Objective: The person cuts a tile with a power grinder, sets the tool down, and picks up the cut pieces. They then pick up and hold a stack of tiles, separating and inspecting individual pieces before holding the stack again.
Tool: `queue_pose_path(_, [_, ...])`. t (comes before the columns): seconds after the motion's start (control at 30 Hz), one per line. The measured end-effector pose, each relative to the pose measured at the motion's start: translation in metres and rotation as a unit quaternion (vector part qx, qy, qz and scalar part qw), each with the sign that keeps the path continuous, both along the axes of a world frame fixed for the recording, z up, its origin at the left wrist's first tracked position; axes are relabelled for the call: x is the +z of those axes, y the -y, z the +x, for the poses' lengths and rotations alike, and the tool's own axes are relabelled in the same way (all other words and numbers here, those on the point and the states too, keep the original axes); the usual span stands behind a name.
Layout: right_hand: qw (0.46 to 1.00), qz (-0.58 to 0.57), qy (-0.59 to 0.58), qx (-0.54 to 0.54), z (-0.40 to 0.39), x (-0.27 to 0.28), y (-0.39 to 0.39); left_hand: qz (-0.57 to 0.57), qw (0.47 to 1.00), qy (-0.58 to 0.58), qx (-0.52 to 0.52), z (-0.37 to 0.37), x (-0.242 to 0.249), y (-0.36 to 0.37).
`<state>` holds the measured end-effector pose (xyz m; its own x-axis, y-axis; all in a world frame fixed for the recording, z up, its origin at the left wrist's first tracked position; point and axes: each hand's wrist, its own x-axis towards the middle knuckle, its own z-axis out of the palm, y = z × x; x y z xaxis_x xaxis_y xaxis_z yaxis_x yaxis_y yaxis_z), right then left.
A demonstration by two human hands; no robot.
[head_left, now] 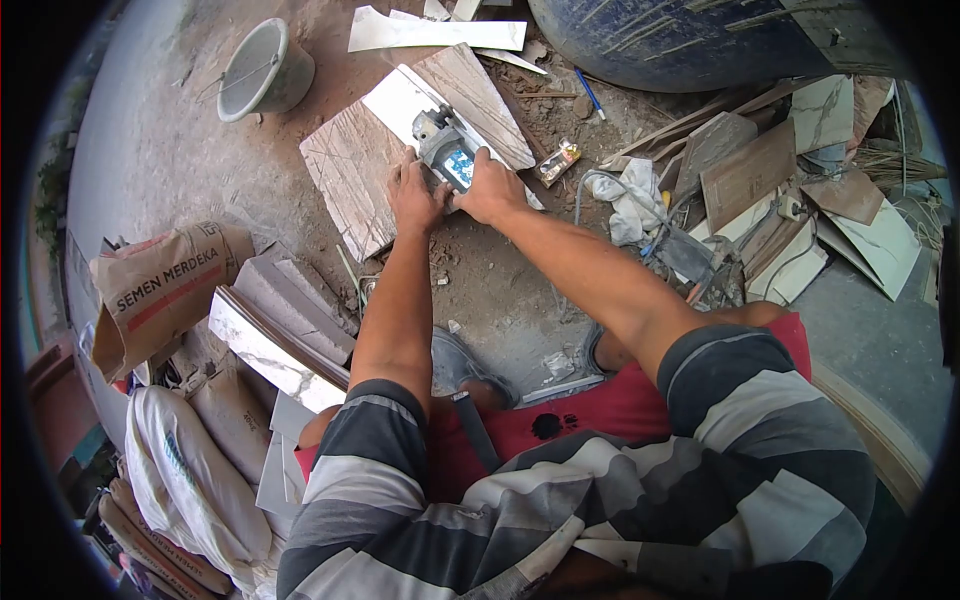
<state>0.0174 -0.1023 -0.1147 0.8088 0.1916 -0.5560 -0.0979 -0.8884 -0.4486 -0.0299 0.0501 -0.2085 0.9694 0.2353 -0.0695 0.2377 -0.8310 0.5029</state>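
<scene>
Steadying the tool (447, 152) from both sides: left hand (412, 198) has bent fingers against its left flank, right hand (490, 188) is wrapped round the near right corner. Both closed on it, though I can't tell how hard, and the undersides of the fingers are hidden. Tool sits on the white tile (392, 98), which lies over the grooved slabs (345, 165) on the dirt (480, 275). Looks like a small power cutter; can't confirm, blade not visible. Handling, my read: stiff, dense for its size, weight probably toward the metal far end, so one-handed at the near end would likely let it tip. Best hold is the body, one palm each side, fingers off the underside and any moving part. Dust on the casing could make it slippery. Tile is the fragile bit: rigid, thin, likely to chip at edges or crack if loaded over a gap, so keep pressure flat and take it by the long edges. Lighter-coloured packet (558, 163) and blue pen (590, 94) lie off to the right, bucket (265, 72) beyond on the left.
</scene>
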Motion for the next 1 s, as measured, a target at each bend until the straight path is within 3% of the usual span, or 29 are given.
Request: queue_pose_path(1.0, [1.000, -0.012, -0.010, -0.001, -0.031, 0.004, 0.031, 0.015, 1.000, -0.018, -0.006, 0.001, -0.001, -0.001])
